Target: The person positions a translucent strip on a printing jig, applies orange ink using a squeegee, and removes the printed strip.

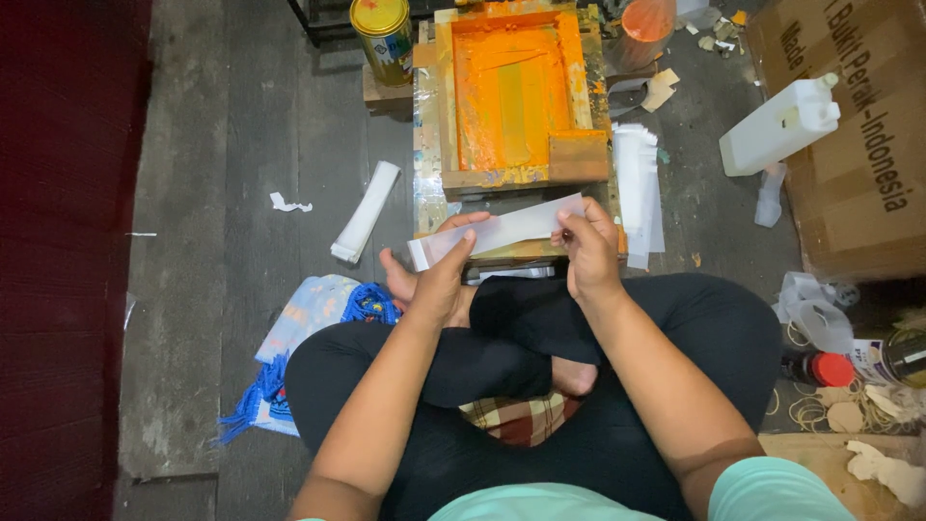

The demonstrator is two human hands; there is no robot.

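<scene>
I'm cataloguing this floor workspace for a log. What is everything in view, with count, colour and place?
Long clear plastic sleeve: one, whitish, held at both ends.
Wooden screen-printing frame: one, orange ink inside, floor ahead.
Stack of white plastic sleeves: one, right of frame.
Folded white sleeve bundle: one, left of frame.
Gold metal tin: one, top left of frame.
White plastic jug: one, lying on brown cardboard box, right.
Blue patterned cloth: one, beside left knee.
Red-capped bottle: one, far right.
Left hand: grip on sleeve's left end.
Right hand: grip on sleeve's right end.
</scene>
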